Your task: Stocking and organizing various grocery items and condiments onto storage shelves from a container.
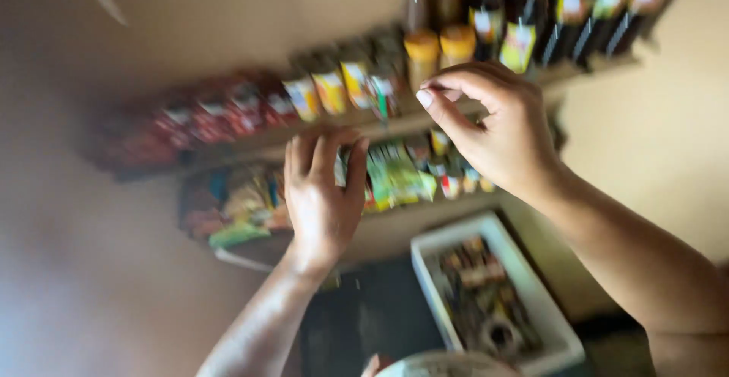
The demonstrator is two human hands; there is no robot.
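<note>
Hands reach blurred shelves: left hand (323, 195) spread on packets (395, 176), right hand (493, 130) seemingly pinching nothing near jars (439, 50).

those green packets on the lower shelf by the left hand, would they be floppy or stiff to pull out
Probably floppy: the green packets look like thin, flat sachets leaning on each other. Likely light, since the left hand rests against the row with spread fingers. They may slide out several together, being tightly packed; blur limits certainty.
</note>
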